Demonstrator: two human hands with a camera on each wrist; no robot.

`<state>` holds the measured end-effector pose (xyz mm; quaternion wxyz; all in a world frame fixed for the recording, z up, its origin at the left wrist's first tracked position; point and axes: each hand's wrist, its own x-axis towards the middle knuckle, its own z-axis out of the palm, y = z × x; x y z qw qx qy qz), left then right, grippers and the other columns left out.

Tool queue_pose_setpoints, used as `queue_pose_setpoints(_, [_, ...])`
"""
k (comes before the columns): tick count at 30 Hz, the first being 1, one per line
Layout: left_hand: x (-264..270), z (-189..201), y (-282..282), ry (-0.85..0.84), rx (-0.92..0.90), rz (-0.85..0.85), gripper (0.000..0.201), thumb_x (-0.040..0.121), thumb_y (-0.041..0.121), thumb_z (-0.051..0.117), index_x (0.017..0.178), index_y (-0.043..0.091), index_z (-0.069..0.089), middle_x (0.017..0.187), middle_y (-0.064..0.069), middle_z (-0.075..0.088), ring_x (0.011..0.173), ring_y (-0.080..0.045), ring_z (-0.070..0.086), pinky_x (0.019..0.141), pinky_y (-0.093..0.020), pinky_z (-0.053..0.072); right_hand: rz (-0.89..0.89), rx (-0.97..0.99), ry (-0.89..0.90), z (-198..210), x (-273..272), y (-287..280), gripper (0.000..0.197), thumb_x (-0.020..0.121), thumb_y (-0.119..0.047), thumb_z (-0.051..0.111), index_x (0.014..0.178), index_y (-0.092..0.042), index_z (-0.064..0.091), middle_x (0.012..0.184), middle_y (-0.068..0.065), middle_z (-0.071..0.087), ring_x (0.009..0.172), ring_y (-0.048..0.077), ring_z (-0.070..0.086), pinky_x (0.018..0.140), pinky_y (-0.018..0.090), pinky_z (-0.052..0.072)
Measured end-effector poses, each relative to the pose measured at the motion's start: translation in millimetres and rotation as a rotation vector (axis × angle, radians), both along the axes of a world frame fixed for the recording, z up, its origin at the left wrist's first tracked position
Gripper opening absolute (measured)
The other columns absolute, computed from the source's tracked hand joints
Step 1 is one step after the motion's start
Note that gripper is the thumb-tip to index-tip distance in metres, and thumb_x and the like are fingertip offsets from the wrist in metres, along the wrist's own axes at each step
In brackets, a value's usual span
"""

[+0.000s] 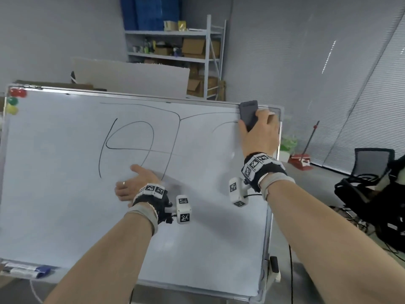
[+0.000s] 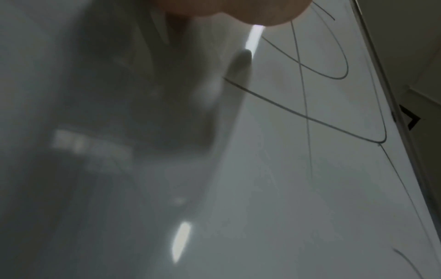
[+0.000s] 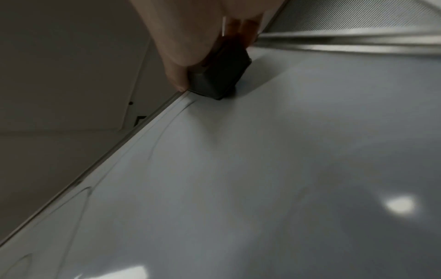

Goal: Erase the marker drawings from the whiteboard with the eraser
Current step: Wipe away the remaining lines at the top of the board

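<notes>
A whiteboard [image 1: 65,205] on a stand fills the head view, with black marker lines [image 1: 151,137] looping across its upper middle. My right hand [image 1: 259,132] grips a dark grey eraser [image 1: 248,115] and presses it flat against the board's top right corner, by the metal frame. The right wrist view shows the eraser [image 3: 219,75] on the board beside the frame, with my thumb along its side. My left hand [image 1: 133,183] lies flat on the board with straight fingers, just below the drawing. The left wrist view shows marker lines [image 2: 310,117] near the palm.
Red, green and yellow magnets [image 1: 13,102] stick in the board's top left corner. Markers [image 1: 32,269] lie in the tray at the bottom left. A metal shelf [image 1: 175,53] with boxes stands behind. A black chair [image 1: 372,172] and cables sit to the right.
</notes>
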<state>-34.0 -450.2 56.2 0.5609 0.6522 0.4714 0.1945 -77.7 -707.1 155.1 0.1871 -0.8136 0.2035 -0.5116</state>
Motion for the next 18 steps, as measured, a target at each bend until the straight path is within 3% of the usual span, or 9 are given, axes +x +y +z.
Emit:
queue_pose_setpoints(4, [0.6,6.1,22.4,0.013,-0.023,0.030,0.076,0.089,0.054,0.042,0.141,0.000,0.034,0.139,-0.016,0.040,0.128,-0.034,0.038,0.104,-0.045,0.029,0.180,-0.080,0.046,5.6,27.1,53.3,0.044,0.078,-0.047,0.070,0.111,-0.021,0.057,0.108,0.007,0.055,0.100,0.028,0.052,0.069,0.038,0.049])
queue_pose_setpoints(10, [10.2,-3.3,45.2,0.036,-0.046,0.003,0.078,0.090,0.055,0.039,0.147,0.002,0.029,0.152,-0.012,0.028,0.136,-0.032,0.030,0.111,-0.045,0.022,0.389,-0.268,0.149,-8.3,44.0,122.6,0.044,0.077,-0.045,0.072,0.110,-0.022,0.056,0.101,0.005,0.053,0.091,0.026,0.050,0.066,0.039,0.049])
queue_pose_setpoints(14, [12.5,-10.5,42.0,0.036,-0.048,0.027,0.075,0.091,0.052,0.039,0.145,0.001,0.031,0.154,-0.011,0.026,0.142,-0.031,0.024,0.116,-0.045,0.017,0.446,-0.343,0.166,-8.9,37.0,110.3,0.047,0.080,-0.049,0.069,0.114,-0.021,0.056,0.102,0.005,0.053,0.091,0.026,0.050,0.066,0.036,0.046])
queue_pose_setpoints(18, [10.0,-9.1,22.8,0.010,-0.043,0.020,0.073,0.092,0.051,0.039,0.144,0.001,0.032,0.156,-0.013,0.027,0.144,-0.031,0.022,0.119,-0.041,0.014,0.284,-0.298,0.102,-9.6,21.6,54.0,0.046,0.082,-0.046,0.068,0.116,-0.017,0.056,0.106,0.008,0.057,0.094,0.029,0.052,0.069,0.039,0.048])
